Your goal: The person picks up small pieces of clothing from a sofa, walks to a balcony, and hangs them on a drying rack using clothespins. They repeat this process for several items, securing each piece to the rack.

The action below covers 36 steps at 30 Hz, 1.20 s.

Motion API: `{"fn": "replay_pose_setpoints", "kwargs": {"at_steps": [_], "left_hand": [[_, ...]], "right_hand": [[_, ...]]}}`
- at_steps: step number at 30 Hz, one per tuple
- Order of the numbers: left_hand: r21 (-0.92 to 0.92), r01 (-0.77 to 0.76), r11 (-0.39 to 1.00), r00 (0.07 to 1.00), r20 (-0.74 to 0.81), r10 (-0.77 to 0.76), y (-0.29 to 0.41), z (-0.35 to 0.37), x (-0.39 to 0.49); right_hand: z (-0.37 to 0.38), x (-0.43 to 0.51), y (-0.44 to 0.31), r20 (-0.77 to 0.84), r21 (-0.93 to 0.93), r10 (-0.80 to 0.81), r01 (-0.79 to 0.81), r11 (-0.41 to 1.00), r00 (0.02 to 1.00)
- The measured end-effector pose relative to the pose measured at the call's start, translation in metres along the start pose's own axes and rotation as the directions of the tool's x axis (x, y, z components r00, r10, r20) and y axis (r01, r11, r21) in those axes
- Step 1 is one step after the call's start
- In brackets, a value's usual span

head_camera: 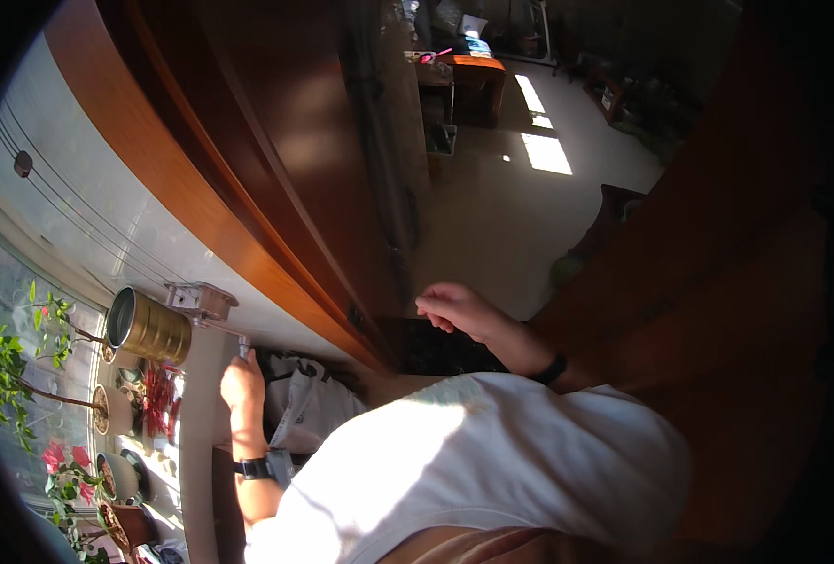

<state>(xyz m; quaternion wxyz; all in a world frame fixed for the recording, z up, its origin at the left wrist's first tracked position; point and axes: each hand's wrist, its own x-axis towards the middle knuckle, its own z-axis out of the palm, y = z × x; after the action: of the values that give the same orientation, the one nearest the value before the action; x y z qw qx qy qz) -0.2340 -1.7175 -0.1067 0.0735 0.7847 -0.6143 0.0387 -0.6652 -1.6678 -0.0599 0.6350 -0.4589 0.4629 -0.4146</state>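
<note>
On the left, my left hand [243, 384] is closed around the grip of a crank handle [243, 345]. That crank joins a metal hand winder [205, 302] fixed to the white wall, the kind used for a lifting clothes rack. Thin cables [114, 236] run from the winder along the wall to a small pulley block [23, 164]. My right hand [459, 310] is held before the open doorway, fingers curled, with nothing visible in it. Close to the winder is a gold-coloured ribbed tin can [163, 331].
Potted plants, among them a white pot [112, 410] and a brown pot [129, 525], line the sunlit windowsill. A white bag [311, 409] sits beside my left forearm. A wooden door frame [198, 204] borders the doorway; a wooden desk [480, 77] stands in the room beyond.
</note>
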Motion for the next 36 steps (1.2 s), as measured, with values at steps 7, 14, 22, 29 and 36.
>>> {"fn": "replay_pose_setpoints", "kwargs": {"at_steps": [7,14,22,29,36], "left_hand": [[-0.275,-0.019,0.961,0.941,-0.329,-0.075,-0.060,-0.154,0.084],[0.235,-0.286,0.929,0.896,-0.280,0.346,0.013,-0.020,-0.015],[-0.134,0.170,0.976,0.925,-0.321,-0.205,-0.075,-0.122,0.095],[-0.218,0.093,0.972,0.996,0.003,-0.094,-0.011,0.040,0.017],[-0.160,0.104,0.982,0.907,-0.390,-0.160,-0.078,-0.122,0.091]], "right_hand": [[-0.034,0.017,-0.009,-0.001,-0.024,0.011,-0.011,1.000,1.000],[-0.046,0.033,-0.012,-0.051,0.038,0.062,-0.060,0.997,0.997],[-0.044,0.041,-0.027,-0.021,-0.059,0.084,-0.085,0.995,0.996],[-0.043,0.050,-0.023,-0.051,-0.092,0.110,-0.114,0.989,0.993],[-0.035,0.056,-0.019,-0.007,-0.153,0.103,-0.103,0.983,0.995]]}}
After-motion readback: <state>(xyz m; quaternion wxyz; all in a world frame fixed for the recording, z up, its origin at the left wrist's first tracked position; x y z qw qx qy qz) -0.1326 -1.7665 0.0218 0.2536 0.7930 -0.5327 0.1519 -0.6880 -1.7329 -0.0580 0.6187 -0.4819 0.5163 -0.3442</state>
